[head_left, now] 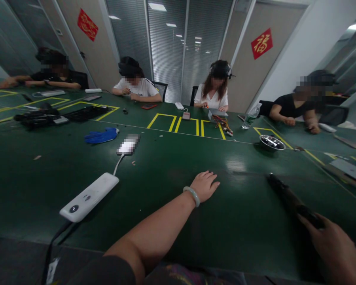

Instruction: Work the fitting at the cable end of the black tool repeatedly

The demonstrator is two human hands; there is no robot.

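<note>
Found bare green table (172,170) ahead of the left hand (204,186), which lay flat, and on both sides of it. Met a white power bank (89,196) well off to the left, with a white cable (118,164) running up to a small blurred device (128,145) and a blue glove (102,135) beyond. Showed free mat across to the long dark tool (287,196), slanted on the right and gripped at its near end by the right hand (334,245). Had a metal bowl (272,143) standing past the tool's tip.
</note>
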